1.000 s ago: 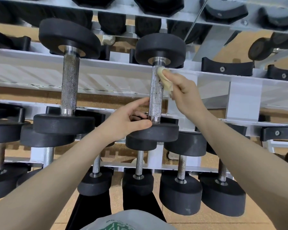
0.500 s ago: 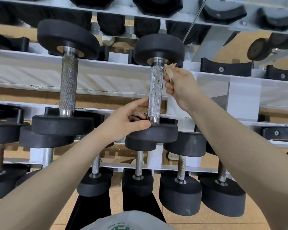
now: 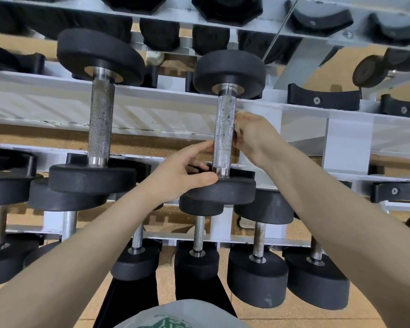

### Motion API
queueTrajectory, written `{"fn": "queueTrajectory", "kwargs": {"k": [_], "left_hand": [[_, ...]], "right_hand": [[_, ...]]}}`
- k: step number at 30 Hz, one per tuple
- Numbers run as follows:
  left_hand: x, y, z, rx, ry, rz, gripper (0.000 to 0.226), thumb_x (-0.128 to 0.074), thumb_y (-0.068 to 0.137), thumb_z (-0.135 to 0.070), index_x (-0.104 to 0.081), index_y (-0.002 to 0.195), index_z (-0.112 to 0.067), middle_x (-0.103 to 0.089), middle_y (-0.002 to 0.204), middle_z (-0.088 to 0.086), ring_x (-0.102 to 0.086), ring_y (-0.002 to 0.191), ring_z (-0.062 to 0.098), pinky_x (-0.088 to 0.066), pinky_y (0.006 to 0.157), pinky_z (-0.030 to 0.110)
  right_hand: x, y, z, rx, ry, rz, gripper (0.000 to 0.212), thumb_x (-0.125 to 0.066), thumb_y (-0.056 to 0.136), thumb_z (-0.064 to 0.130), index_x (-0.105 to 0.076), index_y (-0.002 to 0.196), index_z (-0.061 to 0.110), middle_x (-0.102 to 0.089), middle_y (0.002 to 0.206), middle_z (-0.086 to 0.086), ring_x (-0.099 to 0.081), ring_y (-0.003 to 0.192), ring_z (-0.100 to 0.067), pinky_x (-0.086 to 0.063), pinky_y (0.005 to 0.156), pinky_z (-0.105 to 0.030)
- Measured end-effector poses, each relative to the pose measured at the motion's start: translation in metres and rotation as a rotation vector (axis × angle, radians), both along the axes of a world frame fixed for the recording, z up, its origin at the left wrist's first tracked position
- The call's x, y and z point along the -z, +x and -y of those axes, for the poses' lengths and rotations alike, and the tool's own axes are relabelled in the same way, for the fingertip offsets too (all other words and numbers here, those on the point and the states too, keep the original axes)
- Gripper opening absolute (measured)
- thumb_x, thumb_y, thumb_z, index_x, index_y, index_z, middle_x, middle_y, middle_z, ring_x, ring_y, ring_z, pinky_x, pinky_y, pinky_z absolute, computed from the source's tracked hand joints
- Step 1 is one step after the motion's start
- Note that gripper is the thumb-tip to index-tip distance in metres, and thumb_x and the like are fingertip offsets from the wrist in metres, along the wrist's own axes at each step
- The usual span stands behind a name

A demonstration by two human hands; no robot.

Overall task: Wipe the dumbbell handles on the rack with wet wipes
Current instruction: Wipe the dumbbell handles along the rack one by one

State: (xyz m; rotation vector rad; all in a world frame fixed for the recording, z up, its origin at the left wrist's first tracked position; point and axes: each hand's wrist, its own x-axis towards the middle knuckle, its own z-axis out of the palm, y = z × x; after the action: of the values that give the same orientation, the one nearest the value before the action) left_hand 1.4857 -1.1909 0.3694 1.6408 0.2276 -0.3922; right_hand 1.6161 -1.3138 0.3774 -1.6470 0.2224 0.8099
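- The dumbbell (image 3: 224, 129) you are working on lies across the middle shelf of the white rack (image 3: 346, 136), its knurled metal handle (image 3: 223, 132) running between a far black weight and a near one.
- Your left hand (image 3: 182, 171) grips the near end of that dumbbell: the thumb presses on the near weight's top face and the forefinger reaches up to touch the left side of the handle.
- Your right hand (image 3: 252, 134) sits against the right side of the handle, fingers curled round a crumpled pale wipe (image 3: 237, 125); only scraps of it show between fingers and metal.
- A second dumbbell (image 3: 100, 119) with a similar handle lies on the same shelf, well to the left.
- Smaller dumbbells fill the lower shelf, and black cradles (image 3: 323, 100) stand at the right of the rack.
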Motion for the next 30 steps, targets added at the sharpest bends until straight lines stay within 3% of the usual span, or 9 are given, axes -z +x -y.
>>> {"fn": "queueTrajectory", "kwargs": {"k": [3, 6, 9, 13, 16, 19, 23, 27, 30], "left_hand": [[0.001, 0.000, 0.000, 0.001, 0.017, 0.002, 0.069, -0.067, 0.064, -0.040, -0.039, 0.127, -0.042, -0.049, 0.127, -0.024, -0.058, 0.091, -0.006, -0.044, 0.091, 0.023], [0.001, 0.000, -0.001, -0.001, 0.017, 0.010, 0.067, -0.066, 0.065, -0.039, -0.039, 0.126, -0.042, -0.051, 0.123, -0.024, -0.057, 0.091, -0.007, -0.044, 0.090, 0.019], [0.001, 0.000, -0.001, -0.002, 0.008, 0.026, 0.064, -0.066, 0.061, -0.045, -0.040, 0.120, -0.050, -0.054, 0.115, -0.027, -0.058, 0.091, -0.007, -0.044, 0.089, 0.018], [0.005, -0.002, -0.001, -0.031, 0.042, 0.085, 0.067, -0.063, 0.059, -0.052, -0.042, 0.122, -0.044, -0.031, 0.135, -0.028, -0.052, 0.102, 0.001, -0.046, 0.093, 0.024], [0.005, -0.001, -0.002, -0.021, 0.073, 0.082, 0.072, -0.062, 0.058, -0.054, -0.042, 0.126, -0.039, -0.024, 0.137, -0.030, -0.048, 0.105, -0.001, -0.046, 0.095, 0.025], [0.004, -0.001, -0.002, -0.024, 0.070, 0.081, 0.069, -0.062, 0.057, -0.054, -0.043, 0.122, -0.042, -0.024, 0.138, -0.030, -0.048, 0.105, -0.001, -0.046, 0.095, 0.027], [0.003, -0.002, -0.001, -0.044, 0.080, 0.113, 0.062, -0.063, 0.058, -0.053, -0.040, 0.114, -0.045, -0.018, 0.148, -0.019, -0.043, 0.121, -0.003, -0.043, 0.095, 0.020], [0.005, -0.003, 0.001, -0.085, 0.051, 0.114, 0.076, -0.064, 0.057, -0.052, -0.032, 0.125, -0.038, -0.014, 0.151, -0.016, -0.033, 0.131, -0.001, -0.041, 0.097, 0.016], [0.006, -0.003, 0.000, -0.076, 0.072, 0.111, 0.084, -0.063, 0.058, -0.053, -0.028, 0.132, -0.034, -0.015, 0.153, -0.011, -0.033, 0.131, -0.001, -0.039, 0.098, 0.015]], "right_hand": [[-0.001, 0.009, -0.010, 0.087, 0.045, 0.046, 0.033, -0.029, 0.096, 0.000, -0.050, 0.074, 0.011, -0.042, 0.061, -0.003, -0.038, 0.055, -0.013, -0.038, 0.060, -0.026], [0.001, -0.001, -0.001, -0.051, 0.036, 0.044, 0.029, -0.031, 0.099, 0.004, -0.055, 0.084, 0.008, -0.051, 0.077, -0.014, -0.046, 0.073, -0.026, -0.043, 0.071, -0.037], [0.001, -0.019, 0.018, -0.253, 0.002, -0.099, 0.028, -0.034, 0.100, 0.005, -0.060, 0.092, 0.009, -0.063, 0.092, -0.013, -0.061, 0.087, -0.025, -0.055, 0.083, -0.033], [-0.005, -0.017, 0.020, -0.339, -0.039, -0.165, 0.037, -0.028, 0.091, -0.014, -0.060, 0.090, 0.005, -0.065, 0.086, -0.013, -0.063, 0.068, -0.014, -0.057, 0.076, -0.026], [-0.005, -0.005, 0.011, -0.271, -0.074, -0.073, 0.036, -0.028, 0.091, -0.013, -0.060, 0.090, 0.004, -0.062, 0.092, -0.024, -0.054, 0.074, -0.025, -0.054, 0.076, -0.028], [-0.002, -0.006, 0.007, -0.181, -0.050, -0.026, 0.030, -0.033, 0.096, -0.004, -0.061, 0.091, 0.007, -0.064, 0.107, -0.028, -0.061, 0.092, -0.040, -0.054, 0.081, -0.032], [0.005, -0.023, 0.027, -0.374, -0.166, 0.126, 0.030, -0.038, 0.099, 0.010, -0.067, 0.090, 0.013, -0.065, 0.082, -0.004, -0.054, 0.072, -0.012, -0.043, 0.079, -0.028], [-0.002, -0.036, 0.043, -0.528, -0.329, 0.274, 0.026, -0.035, 0.093, -0.001, -0.058, 0.081, -0.006, -0.051, 0.071, -0.009, -0.042, 0.066, -0.014, -0.032, 0.059, -0.023], [-0.011, -0.042, 0.045, -0.579, -0.355, 0.292, 0.025, -0.040, 0.090, -0.004, -0.057, 0.071, -0.006, -0.052, 0.065, -0.009, -0.040, 0.060, -0.012, -0.030, 0.053, -0.017]]}}
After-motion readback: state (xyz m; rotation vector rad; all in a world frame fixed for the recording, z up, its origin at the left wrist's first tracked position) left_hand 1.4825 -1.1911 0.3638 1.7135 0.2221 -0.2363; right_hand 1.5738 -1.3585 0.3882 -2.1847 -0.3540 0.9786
